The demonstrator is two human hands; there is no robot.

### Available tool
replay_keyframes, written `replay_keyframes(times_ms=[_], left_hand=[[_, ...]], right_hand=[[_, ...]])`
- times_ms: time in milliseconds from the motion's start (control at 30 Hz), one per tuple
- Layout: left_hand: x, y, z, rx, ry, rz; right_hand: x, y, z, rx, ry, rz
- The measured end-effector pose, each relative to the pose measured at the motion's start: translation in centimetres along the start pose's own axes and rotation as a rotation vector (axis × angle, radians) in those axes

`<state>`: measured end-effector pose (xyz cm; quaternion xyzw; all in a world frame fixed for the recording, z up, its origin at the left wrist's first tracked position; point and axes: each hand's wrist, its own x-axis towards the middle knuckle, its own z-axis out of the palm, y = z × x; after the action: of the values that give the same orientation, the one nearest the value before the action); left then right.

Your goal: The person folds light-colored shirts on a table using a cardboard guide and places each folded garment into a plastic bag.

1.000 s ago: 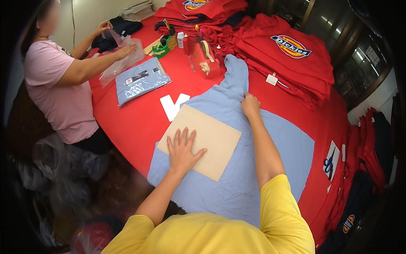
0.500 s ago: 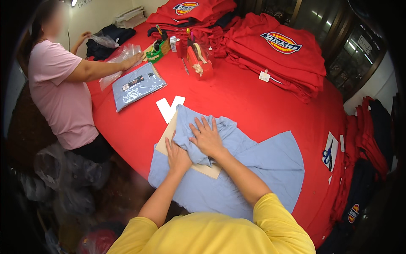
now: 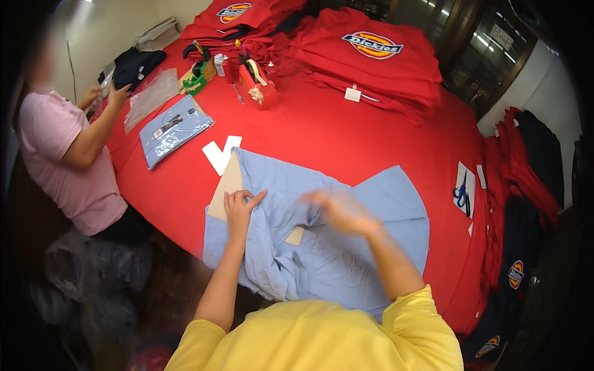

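Observation:
A light blue garment (image 3: 383, 210) is spread in front of me, rumpled in its middle, over a beige cardboard sheet (image 3: 227, 185). The sheet's corner shows at the garment's far left, and another bit of it peeks out near the middle. My left hand (image 3: 240, 213) rests where the card meets the cloth, thumb apart from the fingers. Above the cloth to the right hovers my right hand (image 3: 343, 211), smeared by motion, so its fingers do not read clearly. Two white card strips (image 3: 221, 156) lie just beyond the sheet's corner.
A bagged blue garment (image 3: 176, 128) lies at the left, near a co-worker (image 3: 68, 142) handling clear plastic. Behind are a green basket (image 3: 195, 80), a red tape dispenser (image 3: 257, 86) and stacked red garments (image 3: 371, 68). Blue scissors (image 3: 460, 195) lie at right.
The bunched cloth has been drawn toward me and spread flatter over the card. My right hand has lifted and moved right. The co-worker's hand has drawn back from the plastic bag.

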<state>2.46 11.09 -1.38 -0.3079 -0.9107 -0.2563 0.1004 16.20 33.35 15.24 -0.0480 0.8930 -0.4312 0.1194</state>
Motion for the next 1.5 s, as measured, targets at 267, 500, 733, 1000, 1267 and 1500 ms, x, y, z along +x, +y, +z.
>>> replay_keyframes(times_ms=[267,500,733,1000,1267,1500], left_hand=[[0.8,-0.9,2.0,-0.361,0.113,0.14],[1.0,-1.0,-0.7,-0.495,0.063,0.139],[1.6,-1.5,-3.8,-0.44,-0.225,0.233],[1.0,-4.4,-4.1,-0.21,-0.163,0.451],[1.0,-4.2,-5.0,-0.084,-0.022,0.509],[3.5,-4.4,-4.4,-0.194,-0.385,0.448]], right_hand=[[-11.6,23.4,-6.0,-1.057,0.803,0.337],[-25.4,16.3,3.1,-0.971,1.073,0.62],[-26.8,14.5,5.8,-0.606,1.047,0.83],[-18.8,19.8,4.2,-0.715,0.972,0.863],[-11.3,6.9,11.1,-0.17,0.793,0.496],[-7.2,-3.6,16.5,0.141,0.351,0.124]])
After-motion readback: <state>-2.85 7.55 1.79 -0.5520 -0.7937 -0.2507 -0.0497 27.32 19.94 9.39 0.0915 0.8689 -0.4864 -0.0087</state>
